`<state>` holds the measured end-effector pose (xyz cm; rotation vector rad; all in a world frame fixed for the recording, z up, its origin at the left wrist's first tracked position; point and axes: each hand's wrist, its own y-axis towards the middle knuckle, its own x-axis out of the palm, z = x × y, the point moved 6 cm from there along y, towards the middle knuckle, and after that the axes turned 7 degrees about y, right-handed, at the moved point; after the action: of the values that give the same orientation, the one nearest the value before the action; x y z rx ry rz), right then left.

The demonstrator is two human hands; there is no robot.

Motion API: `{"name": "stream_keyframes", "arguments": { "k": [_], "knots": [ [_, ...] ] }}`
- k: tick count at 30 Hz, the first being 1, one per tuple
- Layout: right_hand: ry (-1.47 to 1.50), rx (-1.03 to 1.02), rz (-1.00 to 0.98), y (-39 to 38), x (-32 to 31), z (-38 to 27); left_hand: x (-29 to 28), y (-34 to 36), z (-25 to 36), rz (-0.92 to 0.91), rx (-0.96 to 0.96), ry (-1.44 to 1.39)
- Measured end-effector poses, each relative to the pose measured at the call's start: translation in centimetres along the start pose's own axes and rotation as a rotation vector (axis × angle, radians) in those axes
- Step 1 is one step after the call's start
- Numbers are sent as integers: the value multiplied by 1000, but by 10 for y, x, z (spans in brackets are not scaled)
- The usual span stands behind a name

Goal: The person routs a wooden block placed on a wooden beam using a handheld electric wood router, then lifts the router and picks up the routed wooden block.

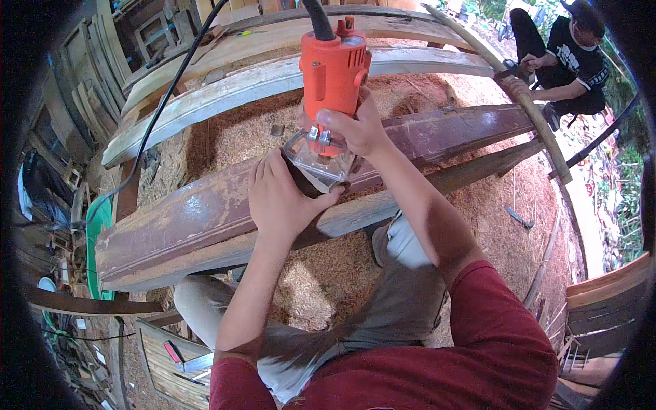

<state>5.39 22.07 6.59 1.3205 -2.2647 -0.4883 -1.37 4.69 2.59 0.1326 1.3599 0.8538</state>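
Observation:
An orange trim router (pixel 333 72) stands upright on a long brown painted board (pixel 205 212), its black cord rising from the top. The board's paint is worn, with bare wood showing in patches. My right hand (pixel 361 130) wraps around the lower part of the router's body, thumb near the metal clamp. Lower down, my left hand (pixel 283 195) grips the side of the router's clear base (pixel 321 166), fingers on its far side and thumb along the near edge. The bit and its contact with the wood are hidden by the base and my hands.
Beyond lies a pale plank (pixel 225 96) beside other long boards. A co-worker (pixel 570 61) crouches at the far right, hands on a long pole-like timber (pixel 540 123). Wood shavings (pixel 307 287) cover the ground. A green tub (pixel 99 225) stands by the board's left end.

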Motion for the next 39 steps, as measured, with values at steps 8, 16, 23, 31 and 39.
{"name": "stream_keyframes", "arguments": {
  "k": [8,16,23,31,39],
  "knots": [
    [-252,-58,105,1,7,-11,3,-2,-4,17,-5,-1],
    [-344,-61,202,-1,2,-16,3,-2,-4,11,0,-19],
    [-2,-6,-41,4,-1,-2,-1,-2,-2,78,37,-6],
    [140,-7,-63,3,4,1,1,-2,-2,99,47,0],
    [-76,-87,9,5,4,-2,0,-4,-4,86,29,12]
  ]
}}
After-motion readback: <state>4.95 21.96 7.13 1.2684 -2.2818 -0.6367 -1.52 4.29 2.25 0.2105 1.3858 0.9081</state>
